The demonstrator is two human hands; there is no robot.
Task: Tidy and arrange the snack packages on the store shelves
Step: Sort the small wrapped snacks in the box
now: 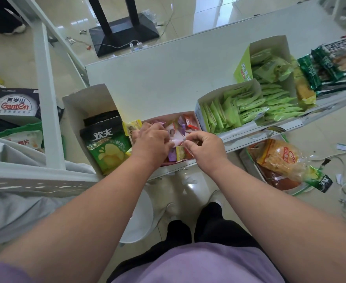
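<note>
Both hands (150,139) (203,145) pinching a pale wrapper (177,142) over the candy box (185,163).

Both hands, left hand (150,139) and right hand (203,147), pinch a pink packet (176,142) over the candy box (172,163).

Glossy foil snack packets (247,108), matt cardboard box (227,92), glossy tiled floor (198,19)

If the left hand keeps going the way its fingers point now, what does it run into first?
Most likely the right hand: the left hand points rightward across the box of mixed candy, both pinching a small pale wrapper between them. Depth is unclear, so it could pass over the candies instead.
</note>
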